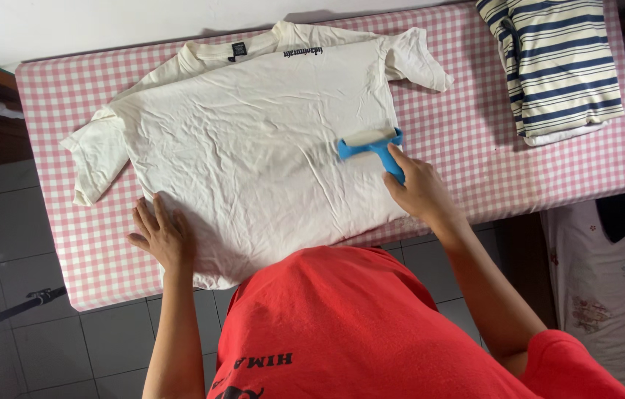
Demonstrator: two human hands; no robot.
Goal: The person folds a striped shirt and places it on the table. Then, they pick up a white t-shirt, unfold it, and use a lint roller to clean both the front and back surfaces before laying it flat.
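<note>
Red short-sleeved shirt (349,325); black print on front; bare forearms

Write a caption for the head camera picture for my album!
Right hand rolls a blue lint roller over a cream T-shirt; left hand presses it flat.

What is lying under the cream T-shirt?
The cream T-shirt lies flat on a pink checked cover, which shows all around it. The left hand presses its hem; the right hand holds a blue lint roller on it. Beneath the shirt stays hidden.
</note>
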